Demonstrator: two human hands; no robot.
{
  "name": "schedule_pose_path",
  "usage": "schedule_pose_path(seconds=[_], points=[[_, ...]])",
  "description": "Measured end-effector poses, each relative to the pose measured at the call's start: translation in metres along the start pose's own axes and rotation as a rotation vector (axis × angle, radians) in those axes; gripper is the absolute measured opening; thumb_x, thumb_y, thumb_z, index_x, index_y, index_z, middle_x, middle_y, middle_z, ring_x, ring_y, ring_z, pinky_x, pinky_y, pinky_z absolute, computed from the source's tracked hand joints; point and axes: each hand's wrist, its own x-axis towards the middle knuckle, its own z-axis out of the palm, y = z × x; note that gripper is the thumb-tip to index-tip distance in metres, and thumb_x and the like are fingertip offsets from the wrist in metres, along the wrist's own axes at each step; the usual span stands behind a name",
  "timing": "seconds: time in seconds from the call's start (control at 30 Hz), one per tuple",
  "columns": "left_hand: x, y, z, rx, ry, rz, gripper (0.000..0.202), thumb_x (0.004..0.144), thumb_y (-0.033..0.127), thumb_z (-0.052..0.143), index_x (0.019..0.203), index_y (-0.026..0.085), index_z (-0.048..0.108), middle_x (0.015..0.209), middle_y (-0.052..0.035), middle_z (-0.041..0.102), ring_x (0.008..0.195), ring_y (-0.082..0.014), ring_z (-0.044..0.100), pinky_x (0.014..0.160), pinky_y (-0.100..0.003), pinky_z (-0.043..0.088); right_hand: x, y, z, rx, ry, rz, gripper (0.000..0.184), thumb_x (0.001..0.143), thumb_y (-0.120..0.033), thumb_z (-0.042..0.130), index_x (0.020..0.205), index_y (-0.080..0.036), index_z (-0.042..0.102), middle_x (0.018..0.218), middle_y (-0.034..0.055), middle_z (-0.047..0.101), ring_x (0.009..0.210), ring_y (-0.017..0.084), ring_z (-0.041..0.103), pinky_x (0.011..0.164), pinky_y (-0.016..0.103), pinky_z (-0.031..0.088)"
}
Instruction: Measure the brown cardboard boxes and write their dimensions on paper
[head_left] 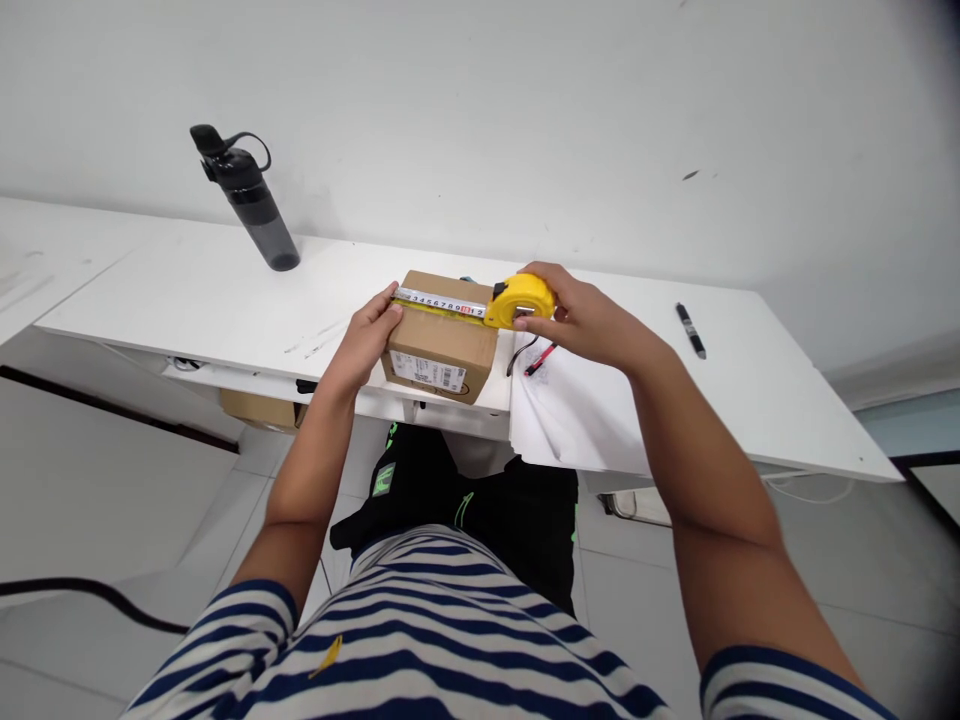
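Note:
A small brown cardboard box (442,340) with a white label stands near the front edge of the white desk (187,290). A yellow tape measure (519,300) rests at the box's right top edge, its blade (439,300) drawn out leftward across the box top. My right hand (589,320) grips the yellow case. My left hand (369,335) is closed at the box's left end, thumb pressing the blade's tip onto the top.
A dark water bottle (251,200) stands at the back left of the desk. A sheet of white paper (577,410) with a red pen (540,358) lies right of the box. A black marker (691,330) lies farther right. Another cardboard box (259,408) sits under the desk.

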Motion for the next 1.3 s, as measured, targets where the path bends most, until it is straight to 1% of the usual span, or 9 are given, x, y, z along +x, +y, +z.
schedule_pose_path(seconds=[0.13, 0.27, 0.33, 0.4, 0.5, 0.67, 0.87, 1.13, 1.3], points=[[0.008, 0.015, -0.004, 0.051, 0.038, -0.022, 0.043, 0.081, 0.055, 0.071, 0.107, 0.021, 0.076, 0.131, -0.0072, 0.071, 0.129, -0.0315, 0.058, 0.103, -0.043, 0.051, 0.002, 0.001, -0.001, 0.013, -0.008, -0.006, 0.047, 0.088, -0.054, 0.061, 0.128, -0.030, 0.054, 0.116, 0.0082, 0.065, 0.090, 0.027, 0.060, 0.074, 0.042, 0.052], [0.024, 0.017, -0.009, 0.103, 0.101, -0.033, 0.031, 0.077, 0.049, 0.076, 0.074, 0.019, 0.067, 0.121, -0.0078, 0.073, 0.121, -0.0295, 0.059, 0.088, -0.038, 0.052, 0.002, 0.002, -0.001, 0.025, -0.007, -0.002, 0.047, 0.088, -0.051, 0.062, 0.129, -0.030, 0.055, 0.120, 0.0080, 0.064, 0.093, 0.028, 0.061, 0.075, 0.042, 0.052], [0.032, 0.011, -0.011, 0.064, 0.068, -0.080, 0.028, 0.074, 0.043, 0.078, 0.076, 0.020, 0.063, 0.117, -0.0071, 0.072, 0.112, -0.0262, 0.062, 0.079, -0.034, 0.051, 0.002, 0.002, -0.001, 0.027, -0.004, -0.001, 0.046, 0.088, -0.050, 0.062, 0.129, -0.030, 0.055, 0.122, 0.0078, 0.063, 0.094, 0.028, 0.061, 0.076, 0.042, 0.052], [0.039, 0.003, -0.013, -0.002, 0.035, -0.117, 0.029, 0.072, 0.042, 0.079, 0.086, 0.022, 0.064, 0.111, -0.0057, 0.071, 0.100, -0.0222, 0.063, 0.071, -0.030, 0.048, 0.002, 0.002, 0.000, 0.024, 0.000, 0.000, 0.047, 0.088, -0.049, 0.062, 0.130, -0.030, 0.055, 0.122, 0.0079, 0.064, 0.096, 0.028, 0.061, 0.077, 0.042, 0.052], [0.046, -0.006, -0.016, -0.073, 0.044, -0.115, 0.038, 0.068, 0.041, 0.081, 0.096, 0.023, 0.062, 0.108, -0.0037, 0.069, 0.089, -0.0177, 0.062, 0.067, -0.027, 0.046, 0.003, 0.001, 0.000, 0.016, 0.003, 0.002, 0.048, 0.088, -0.051, 0.061, 0.131, -0.029, 0.054, 0.122, 0.0085, 0.065, 0.097, 0.028, 0.061, 0.080, 0.044, 0.052], [0.045, -0.008, -0.019, -0.060, 0.037, -0.153, 0.045, 0.066, 0.043, 0.082, 0.099, 0.024, 0.057, 0.111, -0.0029, 0.067, 0.093, -0.0178, 0.062, 0.067, -0.025, 0.044, 0.004, 0.001, -0.005, 0.015, -0.020, 0.004, 0.050, 0.087, -0.053, 0.062, 0.130, -0.030, 0.055, 0.122, 0.0094, 0.066, 0.099, 0.030, 0.062, 0.080, 0.046, 0.053], [0.042, -0.004, -0.017, -0.071, 0.067, -0.146, 0.044, 0.065, 0.041, 0.082, 0.095, 0.024, 0.055, 0.110, -0.0028, 0.065, 0.098, -0.0201, 0.062, 0.068, -0.027, 0.046, -0.005, 0.011, -0.014, -0.011, -0.009, 0.023, 0.051, 0.086, -0.057, 0.062, 0.129, -0.030, 0.056, 0.117, 0.0086, 0.067, 0.096, 0.030, 0.064, 0.079, 0.047, 0.054], [0.045, -0.008, -0.017, -0.142, 0.067, -0.148, 0.046, 0.063, 0.041, 0.084, 0.094, 0.024, 0.055, 0.104, -0.0008, 0.066, 0.085, -0.0153, 0.061, 0.064, -0.025, 0.045, -0.014, 0.014, -0.016, 0.042, 0.001, 0.081, 0.047, 0.086, -0.055, 0.065, 0.126, -0.031, 0.057, 0.115, 0.0061, 0.067, 0.094, 0.027, 0.064, 0.079, 0.044, 0.055], [0.046, -0.009, -0.018, -0.124, 0.063, -0.169, 0.045, 0.064, 0.043, 0.084, 0.095, 0.025, 0.055, 0.100, -0.0019, 0.067, 0.084, -0.0166, 0.061, 0.062, -0.025, 0.045, -0.014, 0.015, -0.015, 0.032, 0.004, 0.087, 0.049, 0.085, -0.055, 0.065, 0.127, -0.032, 0.057, 0.114, 0.0056, 0.067, 0.092, 0.026, 0.063, 0.078, 0.043, 0.055]])
